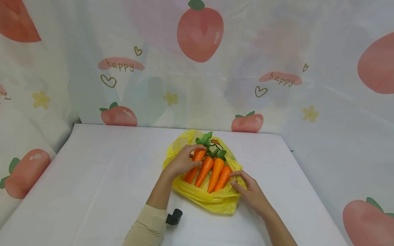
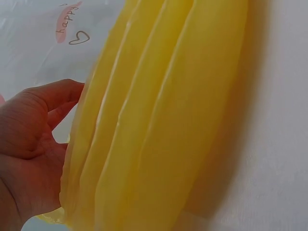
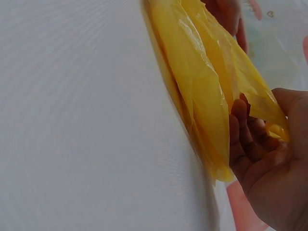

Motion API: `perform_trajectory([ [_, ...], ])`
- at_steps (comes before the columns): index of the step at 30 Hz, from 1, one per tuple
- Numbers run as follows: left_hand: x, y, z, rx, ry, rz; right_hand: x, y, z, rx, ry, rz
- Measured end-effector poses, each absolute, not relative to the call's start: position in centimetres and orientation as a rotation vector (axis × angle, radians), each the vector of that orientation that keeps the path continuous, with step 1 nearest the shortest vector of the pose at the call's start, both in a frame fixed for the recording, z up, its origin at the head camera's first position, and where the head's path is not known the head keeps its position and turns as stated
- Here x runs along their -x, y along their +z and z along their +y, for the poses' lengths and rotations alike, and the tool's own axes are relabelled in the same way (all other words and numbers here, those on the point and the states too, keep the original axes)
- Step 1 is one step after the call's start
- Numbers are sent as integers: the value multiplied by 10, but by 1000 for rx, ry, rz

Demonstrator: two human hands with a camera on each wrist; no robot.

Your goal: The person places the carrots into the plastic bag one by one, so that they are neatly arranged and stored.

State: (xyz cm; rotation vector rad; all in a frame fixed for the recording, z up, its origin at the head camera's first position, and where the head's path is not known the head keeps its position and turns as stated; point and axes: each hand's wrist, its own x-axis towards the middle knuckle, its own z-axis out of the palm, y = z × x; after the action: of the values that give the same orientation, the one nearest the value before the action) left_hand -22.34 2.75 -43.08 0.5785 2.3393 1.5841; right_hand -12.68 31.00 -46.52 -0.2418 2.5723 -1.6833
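A yellow plastic bag (image 1: 209, 201) lies on the table with its mouth spread wide. Several orange carrots (image 1: 217, 172) with green leafy tops rest side by side in it. My left hand (image 1: 183, 160) reaches over the bag's left side, fingers and thumb curved round the leftmost carrot (image 1: 191, 173) near its top. At the right edge, my right hand (image 1: 250, 189) pinches the bag's rim between thumb and fingers, beside the rightmost carrot (image 1: 224, 177). In the left wrist view the folded bag side (image 2: 144, 120) hides the left fingertips. The bag film (image 3: 202, 72) meets my right fingers (image 3: 243, 127).
A white cloth covers the table (image 1: 101, 177). Behind it hangs a curtain (image 1: 212, 89) printed with fruit, hearts and the word happy. A small black fitting (image 1: 174, 217) sticks out beside the left sleeve (image 1: 147, 223).
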Motion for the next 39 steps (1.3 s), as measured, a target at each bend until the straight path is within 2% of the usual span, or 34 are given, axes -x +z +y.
perform_trajectory([
  [25, 227, -437, 18, -372, 1552, 2468, 127, -464, 309, 204, -1603, 2615],
  [39, 227, -442, 11, -387, 1545, 2520, 127, -463, 308, 214, -1620, 2604],
])
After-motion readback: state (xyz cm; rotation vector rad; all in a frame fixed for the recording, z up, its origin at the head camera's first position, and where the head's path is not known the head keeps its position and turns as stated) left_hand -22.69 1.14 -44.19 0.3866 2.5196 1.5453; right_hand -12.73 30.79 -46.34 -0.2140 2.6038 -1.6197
